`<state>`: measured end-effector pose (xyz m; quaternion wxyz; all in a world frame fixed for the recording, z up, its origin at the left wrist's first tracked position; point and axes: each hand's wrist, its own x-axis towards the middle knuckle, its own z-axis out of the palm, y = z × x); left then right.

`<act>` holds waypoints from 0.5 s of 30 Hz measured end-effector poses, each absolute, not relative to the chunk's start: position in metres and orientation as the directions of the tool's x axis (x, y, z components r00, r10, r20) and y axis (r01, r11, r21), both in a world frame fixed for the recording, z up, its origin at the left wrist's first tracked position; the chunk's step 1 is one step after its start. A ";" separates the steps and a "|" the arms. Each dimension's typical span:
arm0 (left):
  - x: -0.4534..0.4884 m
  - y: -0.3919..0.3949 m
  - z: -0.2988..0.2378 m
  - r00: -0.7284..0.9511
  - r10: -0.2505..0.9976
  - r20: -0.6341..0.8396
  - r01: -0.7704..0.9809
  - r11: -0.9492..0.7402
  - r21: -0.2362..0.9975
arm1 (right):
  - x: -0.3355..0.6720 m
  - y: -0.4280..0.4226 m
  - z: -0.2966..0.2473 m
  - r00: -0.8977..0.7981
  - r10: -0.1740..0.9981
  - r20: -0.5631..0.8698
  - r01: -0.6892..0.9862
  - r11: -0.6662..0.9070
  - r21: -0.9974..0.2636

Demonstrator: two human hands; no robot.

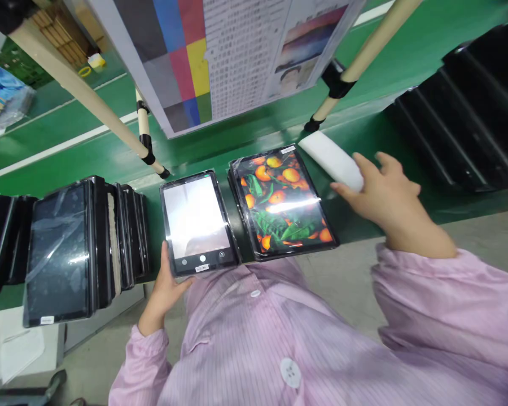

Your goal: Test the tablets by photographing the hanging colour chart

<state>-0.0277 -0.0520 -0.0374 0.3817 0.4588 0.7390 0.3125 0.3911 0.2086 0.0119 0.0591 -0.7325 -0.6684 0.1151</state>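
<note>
My left hand [164,293] grips the lower left corner of a tablet [200,225], with a finger along its side and the thumb at its bottom edge. The tablet's bright screen has round camera buttons at the bottom. Right of it lies a second tablet [281,203], lit with a picture of oranges and green leaves. My right hand [387,192] has its thumb and forefinger on either side of the near end of a smooth white oblong object [332,160]; its other fingers are spread. What kind of object it is, I cannot tell.
Dark tablets [59,254] stand stacked on the left, and more black devices [452,129] lean in a row at right. A printed colour chart [237,62] hangs ahead on a frame of cream pipes [80,101]. The green bench's [355,225] edge runs before me.
</note>
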 end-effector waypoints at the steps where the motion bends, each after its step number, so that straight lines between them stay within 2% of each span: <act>1: -0.027 -0.051 -0.039 -0.314 0.910 -0.271 0.446 0.393 0.804 | 0.404 0.207 0.004 0.115 0.976 -0.186 0.967 -0.152 -0.204; 3: -0.026 -0.049 -0.040 -0.347 0.898 -0.269 0.445 0.411 0.796 | 0.427 0.200 -0.011 0.120 0.954 -0.275 0.970 -0.172 -0.171; 4: -0.026 -0.048 -0.040 -0.358 0.894 -0.270 0.444 0.418 0.793 | 0.436 0.195 -0.017 0.113 0.962 -0.249 0.971 -0.160 -0.176; 7: -0.025 -0.043 -0.035 -0.379 0.887 -0.263 0.470 0.429 0.771 | 0.447 0.179 -0.016 0.154 0.988 0.019 0.960 -0.146 -0.239; 10: -0.022 -0.036 -0.030 -0.367 0.895 -0.254 0.537 0.427 0.727 | 0.438 0.166 0.007 0.199 0.941 0.274 0.939 -0.103 -0.328; 12: -0.022 -0.033 -0.028 -0.335 0.905 -0.261 0.572 0.415 0.708 | 0.425 0.162 0.026 0.071 0.928 0.366 0.931 0.070 -0.359; 15: -0.026 -0.032 -0.025 -0.259 0.941 -0.216 0.643 0.335 0.689 | 0.401 0.165 0.046 -0.344 0.852 0.394 0.818 0.478 -0.320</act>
